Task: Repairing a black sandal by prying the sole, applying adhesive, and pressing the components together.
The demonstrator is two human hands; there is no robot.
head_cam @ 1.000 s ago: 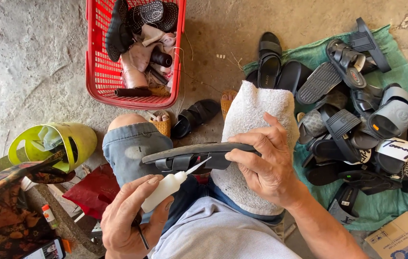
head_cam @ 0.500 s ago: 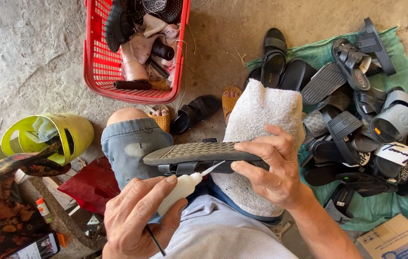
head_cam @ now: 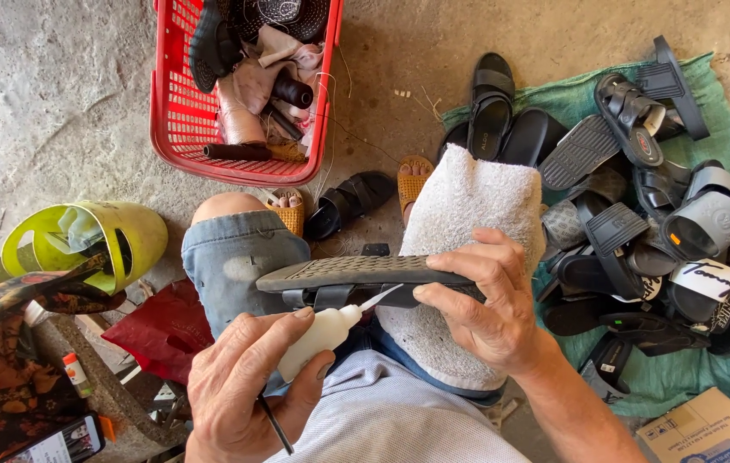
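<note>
Right hand (head_cam: 489, 313) clamps a dark sandal (head_cam: 356, 274) sole-up, fingers over the heel end, grip closed on it; the sandal sits across a white towel (head_cam: 468, 214) draped over the person's right knee, with its strap hanging below the tread. Left hand (head_cam: 249, 390) holds a small white glue bottle (head_cam: 318, 336), grip closed around the body, nozzle tip at the sandal's edge near the strap, just under the sole; whether the tip touches, cannot tell. A thin dark tool (head_cam: 275, 424) also sticks out from under the left palm. Left knee in a denim short leg (head_cam: 236, 257) is just left of the sandal. On the concrete floor (head_cam: 56, 103): a red plastic basket (head_cam: 168, 129) with shoes, rags and thread spools at top, a black sandal (head_cam: 352, 201) and a tan sandal (head_cam: 414, 182) near the knees, a lime-green bucket (head_cam: 138, 231) tipped on its side at left. Right side: a green cloth (head_cam: 570, 103) piled with many black and grey sandals (head_cam: 639, 214). A cardboard box (head_cam: 708, 433) corner at bottom right, a red bag (head_cam: 163, 330) and a phone (head_cam: 60, 441) at bottom left.
</note>
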